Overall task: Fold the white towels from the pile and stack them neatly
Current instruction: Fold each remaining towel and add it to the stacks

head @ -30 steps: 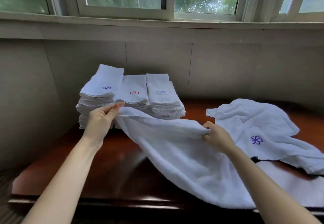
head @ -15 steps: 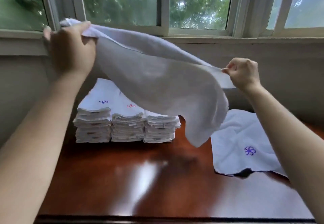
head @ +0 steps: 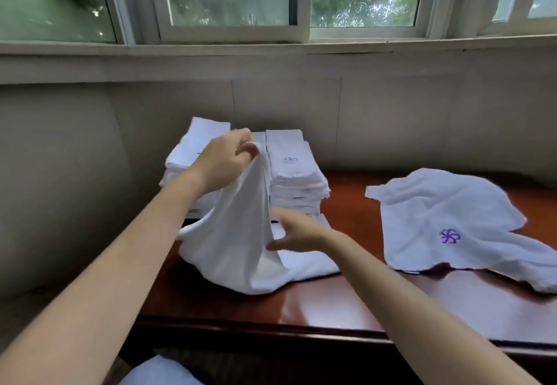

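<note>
**Towel folding part done, one towel in hand**

Bare forearms are reaching out from me over the glossy reddish-brown wooden table (head: 316,309), and I am working on one soft white terry towel (head: 241,246) that is sagging onto the tabletop just in front of me. My right hand (head: 297,232) is hovering loose beside the hanging cloth, fingers spread and relaxed, gripping nothing; its fingertips are at the towel's edge, though I cannot tell whether they are touching it. My left hand (head: 224,163) is higher and farther out, pinching the top edge of the same towel between thumb and curled fingers, so the cloth is draping down from that grip in a long fold while its lower part is bunching on the wood.

Off to my right, a second white towel with a purple pinwheel emblem (head: 446,230) is lying rumpled and unfolded, well apart from the one I am holding. That one is waiting, and this one is not yet folded flat.

Farther back, against the pale wall, the tall side-by-side stacks of folded white towels (head: 295,179) are standing finished, so I am judging most of the job done, with at least two towels left to fold and stack.
</note>
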`<state>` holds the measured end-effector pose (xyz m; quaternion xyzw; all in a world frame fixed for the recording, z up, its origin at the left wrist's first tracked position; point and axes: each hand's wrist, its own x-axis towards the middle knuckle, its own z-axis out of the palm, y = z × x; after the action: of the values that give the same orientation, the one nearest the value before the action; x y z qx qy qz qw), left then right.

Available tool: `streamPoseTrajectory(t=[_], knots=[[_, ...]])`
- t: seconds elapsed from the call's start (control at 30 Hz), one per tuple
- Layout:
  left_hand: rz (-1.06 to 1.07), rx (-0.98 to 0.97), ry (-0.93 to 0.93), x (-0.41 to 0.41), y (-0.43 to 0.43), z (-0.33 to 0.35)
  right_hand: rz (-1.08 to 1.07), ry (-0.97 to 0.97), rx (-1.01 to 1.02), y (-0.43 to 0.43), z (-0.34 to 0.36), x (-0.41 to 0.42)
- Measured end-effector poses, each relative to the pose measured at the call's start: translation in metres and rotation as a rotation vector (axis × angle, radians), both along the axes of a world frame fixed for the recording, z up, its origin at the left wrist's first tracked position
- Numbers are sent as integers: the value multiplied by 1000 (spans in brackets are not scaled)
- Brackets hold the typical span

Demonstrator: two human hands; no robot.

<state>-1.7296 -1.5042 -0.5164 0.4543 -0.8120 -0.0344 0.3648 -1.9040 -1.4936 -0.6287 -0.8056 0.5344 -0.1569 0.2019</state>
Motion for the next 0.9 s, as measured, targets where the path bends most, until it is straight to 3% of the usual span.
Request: streamPoseTrajectory(t=[0.13, 0.2, 0.3, 0.4, 0.47, 0.53, 0.63, 0.7, 0.77, 0.83, 0.9], knots=[[-100, 119, 126, 19, 4, -2, -100, -22, 5, -8, -22, 6], [-115, 219, 86, 39, -1, 2, -255, 39, -93, -11, -22, -12], [-24, 451, -395, 66, -7, 6, -585, 181, -356, -17, 1, -52], [132, 525, -698, 69, -18, 2, -647, 237, -649, -21, 55, -69], [312, 382, -653, 62, -28, 10, -662, 237, -785, -24, 98, -71], [535, 82, -376, 61, -38, 27, -716, 218, -866, -25, 139, -75], [587, -407, -25, 60, -39, 57, -831, 92, -1015, -15, 186, -85], [552, -599, -20, 59, -29, 68, -878, 59, -1135, 3, 200, -93], [492, -655, -46, 59, -19, 69, -818, 79, -1236, 24, 199, -104], [334, -525, -165, 64, -7, 58, -603, 15, -1158, 40, 183, -117], [188, -39, -429, 73, 1, 39, -425, -69, -718, 56, 154, -125]])
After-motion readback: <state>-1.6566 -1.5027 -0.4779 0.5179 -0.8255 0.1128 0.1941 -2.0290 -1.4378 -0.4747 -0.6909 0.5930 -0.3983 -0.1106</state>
